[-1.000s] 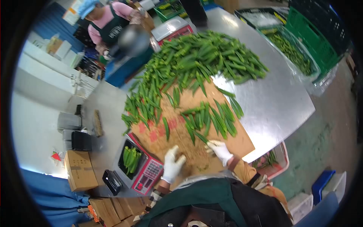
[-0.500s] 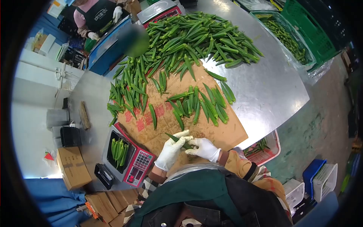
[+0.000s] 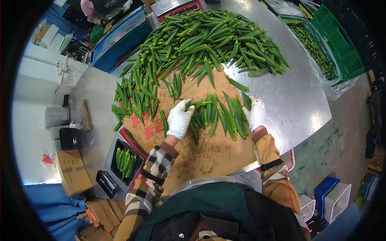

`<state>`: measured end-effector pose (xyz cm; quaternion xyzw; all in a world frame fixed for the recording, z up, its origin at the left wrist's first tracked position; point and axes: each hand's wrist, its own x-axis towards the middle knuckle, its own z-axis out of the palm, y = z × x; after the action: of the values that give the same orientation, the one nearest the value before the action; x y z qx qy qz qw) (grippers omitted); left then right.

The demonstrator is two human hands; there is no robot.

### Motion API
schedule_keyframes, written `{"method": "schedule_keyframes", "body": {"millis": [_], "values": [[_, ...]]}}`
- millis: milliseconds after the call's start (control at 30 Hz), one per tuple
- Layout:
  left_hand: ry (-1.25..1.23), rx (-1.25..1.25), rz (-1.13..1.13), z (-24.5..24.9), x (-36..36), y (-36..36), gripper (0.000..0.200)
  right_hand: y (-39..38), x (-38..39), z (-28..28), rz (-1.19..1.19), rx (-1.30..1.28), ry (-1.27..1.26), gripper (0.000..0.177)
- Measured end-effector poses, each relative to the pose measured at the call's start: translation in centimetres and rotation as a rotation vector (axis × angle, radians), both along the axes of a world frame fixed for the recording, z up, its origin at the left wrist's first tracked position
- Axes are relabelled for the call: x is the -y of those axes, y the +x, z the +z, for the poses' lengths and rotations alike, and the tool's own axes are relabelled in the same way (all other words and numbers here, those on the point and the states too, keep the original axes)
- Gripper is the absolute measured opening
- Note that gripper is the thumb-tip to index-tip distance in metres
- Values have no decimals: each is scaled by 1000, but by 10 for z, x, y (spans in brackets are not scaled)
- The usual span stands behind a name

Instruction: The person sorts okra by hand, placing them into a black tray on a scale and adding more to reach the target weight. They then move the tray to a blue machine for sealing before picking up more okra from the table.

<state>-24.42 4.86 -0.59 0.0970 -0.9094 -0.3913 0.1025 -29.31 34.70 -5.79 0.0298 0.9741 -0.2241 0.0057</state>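
Observation:
Both my hands wear white gloves and are over a cardboard sheet (image 3: 209,160) spread on the metal table. My left hand (image 3: 179,119) is closed around the tip end of an okra pod (image 3: 200,103), whose stem end points right. At the right edge of the cardboard, my right hand (image 3: 255,114) has its fingers around another okra pod (image 3: 246,100). Between the hands lies a loose row of okra pods (image 3: 227,118). Beyond them a large heap of okra (image 3: 201,40) covers the far part of the table.
At the left stands a red scale (image 3: 134,140) with a black tray (image 3: 128,178) of several okra pods. A green crate (image 3: 335,40) with lined okra is at the far right. A blue-sided machine (image 3: 120,42) stands at the far left, with a co-worker (image 3: 92,10) behind it.
My hands were together near my body with one okra pod. Now they are apart and farther forward, left hand at the row's left end, right hand at its right end.

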Motion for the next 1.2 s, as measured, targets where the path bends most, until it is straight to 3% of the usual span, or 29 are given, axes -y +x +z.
{"method": "schedule_keyframes", "body": {"millis": [67, 167, 233, 300, 367, 433, 467, 567, 633, 700, 833, 867, 900, 967, 1000, 1100, 1200], "values": [[-320, 1, -126, -14, -3, -19, 28, -8, -2, -14, 9, 11, 27, 62], [-443, 275, -218, -21, 2, -37, 27, -13, -4, -12, 31, 67, 75, 58], [-128, 6, -148, -9, 4, -41, 22, -18, -11, -13, 55, 95, 39, 51], [484, 211, -13, 10, 14, -45, 19, -21, -28, -23, 87, 109, -68, 43], [920, 485, -85, 41, 43, -37, 30, -31, -30, -26, -129, 33, -411, 24], [1354, 484, -180, 54, 50, -25, 43, -43, -22, -6, -122, -43, -418, 21], [1422, 483, -154, 62, 47, -19, 45, -53, -13, 2, -137, -4, -374, 22], [1604, 505, -211, 60, 38, -13, 53, -74, 13, 2, 62, -246, -285, 26], [1715, 493, -193, 56, 32, -10, 54, -85, 17, -10, 122, -149, -147, 32], [1744, 456, -154, 58, 32, -7, 53, -88, 18, -14, 184, -128, -24, 35], [1731, 369, -31, 50, 44, -2, 52, -75, -2, -4, 71, 46, -221, 33], [1755, 346, -15, 49, 47, 1, 49, -66, -17, -18, 72, -20, -550, 32], [1770, 341, 22, 47, 50, 3, 39, -55, -30, -16, 47, 13, -674, 34], [1704, 331, 14, 23, 63, 9, 26, -23, -64, -15, -41, 64, -644, 34], [1527, 337, 87, 20, 65, 13, 23, -4, -77, 6, -10, 81, -471, 35], [1083, 352, 237, 13, 64, 20, 16, 39, -105, 16, -124, 393, -608, 30], [827, 370, 282, -2, 40, 8, 10, 55, -101, 24, -159, 252, -509, 26]]}}
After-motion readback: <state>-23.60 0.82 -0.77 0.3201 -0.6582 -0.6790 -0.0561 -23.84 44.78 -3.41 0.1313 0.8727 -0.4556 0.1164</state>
